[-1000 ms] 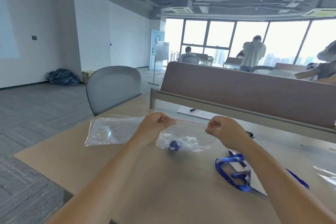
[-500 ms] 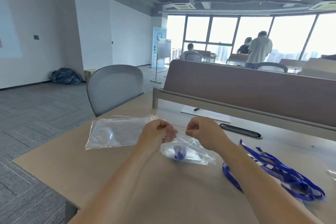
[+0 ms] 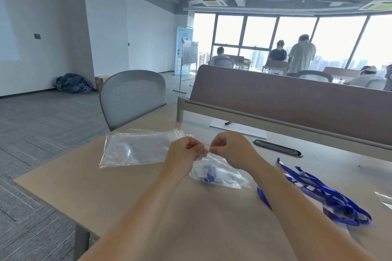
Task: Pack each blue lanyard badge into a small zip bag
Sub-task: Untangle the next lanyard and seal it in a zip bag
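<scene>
A small zip bag (image 3: 228,178) hangs from both hands and trails onto the worktop (image 3: 127,197) just below them. Inside it lies a coiled blue lanyard badge (image 3: 209,174), showing through the clear plastic beneath the gap between the wrists. The left hand (image 3: 186,150) and the right hand (image 3: 231,148) each pinch the bag's top edge between thumb and curled fingers. The two fists are almost touching, with only a short length of the red seal strip (image 3: 204,144) visible between them. To the outside of the left hand, a flat stack of empty zip bags (image 3: 137,148) rests on the worktop; nothing can be made out inside them but creases. Out past the right forearm, a tangle of loose blue lanyards (image 3: 331,197) lies unbagged. Beyond the right hand sits a sheet of paper (image 3: 239,128). A second ago the hands were spread wide along the seal, with the right hand far out at its end. Half a second ago the gap had narrowed, and now the right hand has closed nearly all the way to the left, which has held its spot. The bagged lanyard lies where it did.
</scene>
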